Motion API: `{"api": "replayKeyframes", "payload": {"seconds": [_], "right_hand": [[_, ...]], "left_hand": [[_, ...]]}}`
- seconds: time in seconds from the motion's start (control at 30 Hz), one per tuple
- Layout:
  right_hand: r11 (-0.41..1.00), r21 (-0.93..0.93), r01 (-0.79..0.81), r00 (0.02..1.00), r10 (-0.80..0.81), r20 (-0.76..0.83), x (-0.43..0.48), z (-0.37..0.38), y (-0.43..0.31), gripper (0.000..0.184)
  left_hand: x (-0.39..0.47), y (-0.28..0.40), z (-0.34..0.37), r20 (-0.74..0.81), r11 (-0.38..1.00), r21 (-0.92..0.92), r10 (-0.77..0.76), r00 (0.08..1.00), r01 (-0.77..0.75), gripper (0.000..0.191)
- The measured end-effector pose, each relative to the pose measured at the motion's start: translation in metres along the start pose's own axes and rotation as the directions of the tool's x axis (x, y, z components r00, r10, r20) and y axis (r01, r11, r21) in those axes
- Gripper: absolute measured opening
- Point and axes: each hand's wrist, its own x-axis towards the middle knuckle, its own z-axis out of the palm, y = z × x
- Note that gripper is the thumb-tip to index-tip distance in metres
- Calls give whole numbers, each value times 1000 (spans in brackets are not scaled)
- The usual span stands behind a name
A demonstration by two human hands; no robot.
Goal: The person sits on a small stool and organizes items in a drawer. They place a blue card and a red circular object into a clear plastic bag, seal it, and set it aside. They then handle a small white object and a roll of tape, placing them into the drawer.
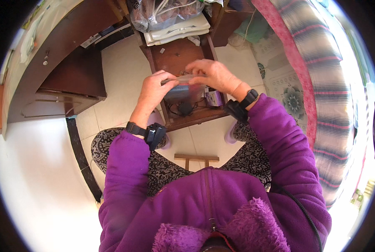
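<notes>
Both hands hold a clear plastic bag (185, 91) by its top edge, above a pulled-out wooden drawer (175, 55). My left hand (154, 88) pinches the bag's upper left corner between thumb and fingers. At the upper right of the bag, my right hand (215, 74) grips the edge with its thumb; its fingertips are blurred. Something dark or bluish shows in or through the bag, too blurred to name. Below it in the drawer lie a coiled black cable with a dark round piece (185, 108) and a small purple and white box (214, 98).
Folded white sheets (178, 31) and a clear bag of cables (167, 14) rest across the drawer's far end. A dark wooden cabinet (74, 74) stands at left, a bed with a striped cover (326, 78) at right. A wooden stool's bar (197, 157) shows between the knees.
</notes>
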Motion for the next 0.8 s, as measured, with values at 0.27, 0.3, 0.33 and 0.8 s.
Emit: {"api": "replayKeyframes", "payload": {"seconds": [0.27, 0.3, 0.33, 0.8], "right_hand": [[870, 300, -392, 920, 374, 119, -23, -22, 14, 21], [855, 311, -415, 909, 401, 110, -24, -20, 14, 20], [858, 318, -404, 914, 395, 95, -26, -19, 14, 19], [965, -236, 116, 974, -157, -163, -29, -2, 11, 8]], "left_hand": [[2, 10, 6, -35, 947, 251, 219, 975, -203, 16], [3, 12, 7, -36, 939, 277, 225, 974, -206, 15], [3, 13, 9, -34, 930, 287, 251, 967, -231, 16], [8, 13, 22, -54, 833, 406, 432, 900, -376, 13]]}}
